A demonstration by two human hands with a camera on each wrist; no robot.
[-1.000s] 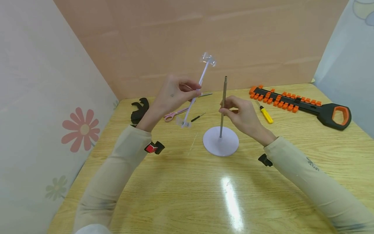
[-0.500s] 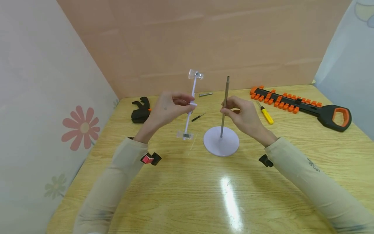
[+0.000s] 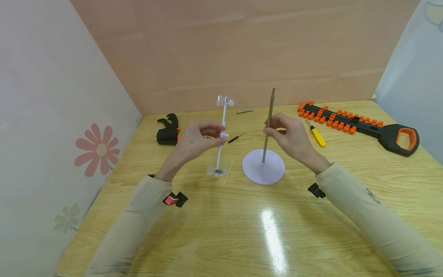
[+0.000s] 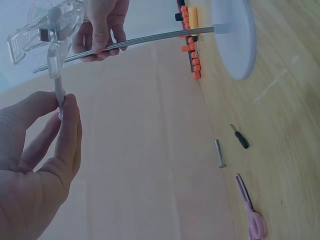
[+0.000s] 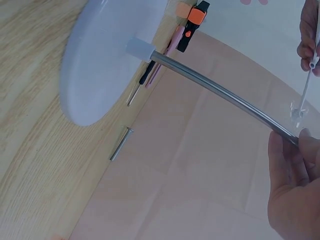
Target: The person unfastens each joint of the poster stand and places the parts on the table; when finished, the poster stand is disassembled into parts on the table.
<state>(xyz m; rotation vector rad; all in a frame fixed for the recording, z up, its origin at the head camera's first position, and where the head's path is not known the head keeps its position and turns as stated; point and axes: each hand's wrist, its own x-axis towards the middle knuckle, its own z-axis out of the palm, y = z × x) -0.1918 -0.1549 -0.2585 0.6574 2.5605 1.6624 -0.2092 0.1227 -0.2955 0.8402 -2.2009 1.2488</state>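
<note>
Grey metal is what I hold in my right hand (image 3: 288,136): its fingers pinch the thin metal rod (image 3: 268,123) about at its middle, a little right of the frame centre in the head view. The rod stands almost upright in the round white base (image 3: 263,167), which lies flat on the wooden table (image 3: 221,231). In the right wrist view the same rod (image 5: 215,90) goes from the white socket of the base (image 5: 107,60) in the upper left toward my fingers (image 5: 292,165) at the right edge.

My left hand (image 3: 195,140) is left of centre and pinches a white plastic stem (image 3: 221,134) between thumb and fingers. This stem is near upright, with 1 clear clip (image 3: 225,101) on its top end and 1 more clear clip (image 3: 216,171) on its bottom end, just above the table. In the left wrist view the top clip (image 4: 47,27) is in the upper left corner, above my fingertips (image 4: 67,120). The stem and the rod are apart, side by side.

Farther back on the table lie a black clamp (image 3: 167,130) at the left, a small black screwdriver (image 3: 236,138), a metal pin (image 3: 245,111), a yellow screwdriver (image 3: 316,135) and an orange and black saw (image 3: 363,125) at the right. Pink scissors (image 4: 252,217) show in the lower right of the left wrist view.
</note>
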